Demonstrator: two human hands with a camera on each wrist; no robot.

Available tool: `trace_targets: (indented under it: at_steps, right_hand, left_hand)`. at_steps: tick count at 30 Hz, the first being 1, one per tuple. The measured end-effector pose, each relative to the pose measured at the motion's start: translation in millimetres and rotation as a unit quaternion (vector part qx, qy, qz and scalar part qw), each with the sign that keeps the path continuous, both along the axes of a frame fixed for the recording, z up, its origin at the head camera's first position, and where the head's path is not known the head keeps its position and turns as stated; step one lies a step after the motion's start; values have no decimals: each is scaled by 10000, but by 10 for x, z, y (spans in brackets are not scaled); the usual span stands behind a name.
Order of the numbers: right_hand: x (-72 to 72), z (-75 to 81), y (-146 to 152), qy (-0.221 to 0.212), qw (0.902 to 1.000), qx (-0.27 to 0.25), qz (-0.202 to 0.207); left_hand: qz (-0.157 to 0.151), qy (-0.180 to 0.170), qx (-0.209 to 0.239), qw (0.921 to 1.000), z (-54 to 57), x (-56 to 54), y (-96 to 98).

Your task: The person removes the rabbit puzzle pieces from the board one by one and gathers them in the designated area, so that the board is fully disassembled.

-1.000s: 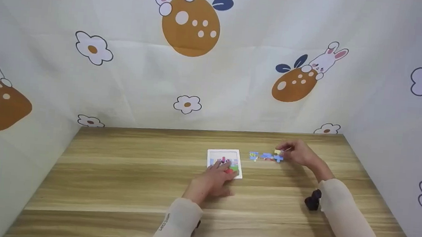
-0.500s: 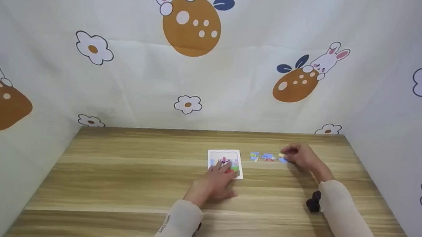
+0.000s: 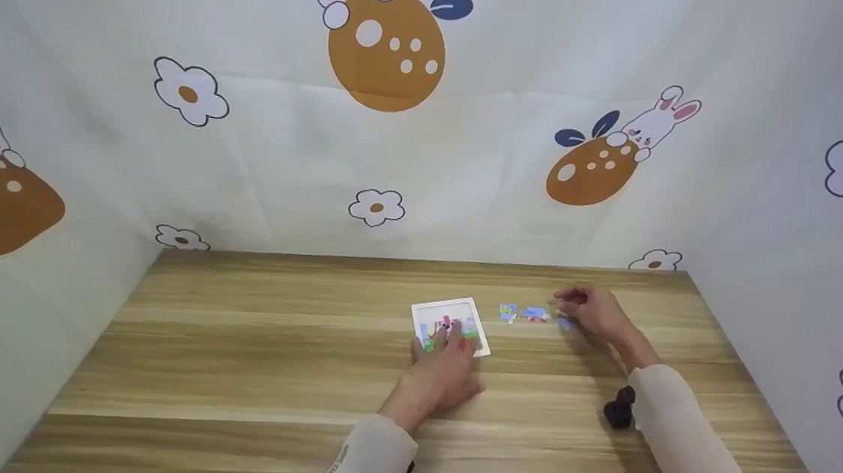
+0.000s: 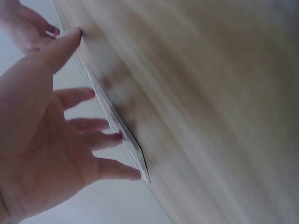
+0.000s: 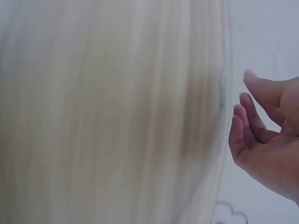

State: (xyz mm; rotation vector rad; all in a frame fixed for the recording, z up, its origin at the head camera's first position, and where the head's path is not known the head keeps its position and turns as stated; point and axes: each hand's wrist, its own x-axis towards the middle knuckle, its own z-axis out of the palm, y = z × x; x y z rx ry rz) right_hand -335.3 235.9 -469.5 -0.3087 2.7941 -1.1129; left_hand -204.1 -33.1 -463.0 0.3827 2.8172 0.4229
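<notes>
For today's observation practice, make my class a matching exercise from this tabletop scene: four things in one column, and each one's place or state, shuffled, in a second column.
Things:
1. left hand
2. right hand
3. puzzle board
4. loose puzzle pieces

Places or states:
A. lie in a short row on the wooden table, between the board and the right hand
B. white-framed square, flat on the table under fingertips
C. fingers spread, resting on the board
D. at the right end of the row of pieces

Pairs: 1-C, 2-D, 3-B, 4-A
</notes>
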Motion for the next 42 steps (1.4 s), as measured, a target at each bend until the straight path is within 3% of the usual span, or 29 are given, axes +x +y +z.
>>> trace_targets:
  at_steps: [5,10,14,16,18,21,24,34,42]
  right_hand:
    - [30,89,-245,-80,9997,-211,118]
    - [54,162,-511,-129,9974,-501,506]
    - [65,177,-688,-138,9960,-529,705]
    - [72,174,-761,-128,9959,-491,751]
    - [77,167,-828,-86,9953,-475,836]
    - [86,165,-927,-83,9942,-475,964]
    - [94,161,-1020,-134,9931,-492,1060]
    - [73,72,-1328,-61,9912,-446,1248]
    - [76,-27,-1523,-353,9845,-579,1616]
  left_hand:
    - [-213,356,-191,9990,-28,71,-17]
    - [-498,579,-792,9939,-17,92,-65]
    - [-419,1164,-1483,9812,-26,134,-11]
    - [-279,1272,-1611,9783,-19,166,33]
    - [-154,1151,-1534,9813,-5,193,57]
    - [26,631,-1234,9904,12,199,50]
    - [157,271,-1001,9945,10,193,20]
    - [338,-344,-499,9976,40,154,-53]
    - [243,-471,-304,9981,49,126,-89]
